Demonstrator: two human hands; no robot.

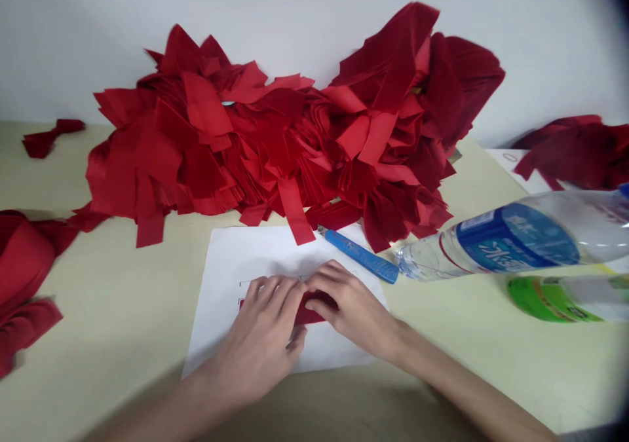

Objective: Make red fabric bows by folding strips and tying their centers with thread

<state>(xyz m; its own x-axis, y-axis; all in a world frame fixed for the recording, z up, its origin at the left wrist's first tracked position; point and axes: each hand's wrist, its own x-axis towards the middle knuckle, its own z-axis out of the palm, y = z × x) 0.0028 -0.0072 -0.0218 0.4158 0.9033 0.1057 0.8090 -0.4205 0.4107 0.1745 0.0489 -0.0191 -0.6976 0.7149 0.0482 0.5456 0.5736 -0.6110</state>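
Observation:
A dark red fabric strip (314, 312) lies across a white sheet of paper (216, 258) with thin drawn marks. My left hand (268, 327) is over the strip's left part, its fingers bent over the far side and its thumb at the near edge. My right hand (351, 308) has its fingers curled round the strip's right part, thumb towards the left hand. The two hands nearly meet at the fingertips. Much of the strip is hidden beneath them. Just beyond my right hand rests a blue-handled cutter-like tool (361, 255), its metal tip pointing left.
A large heap of red fabric strips (275, 134) stands along the wall behind the paper. More red strips (24, 272) lie at the left, and another pile (580, 150) at the far right. A clear bottle with a blue label (515, 236) and a green-labelled bottle (555, 300) are on the right.

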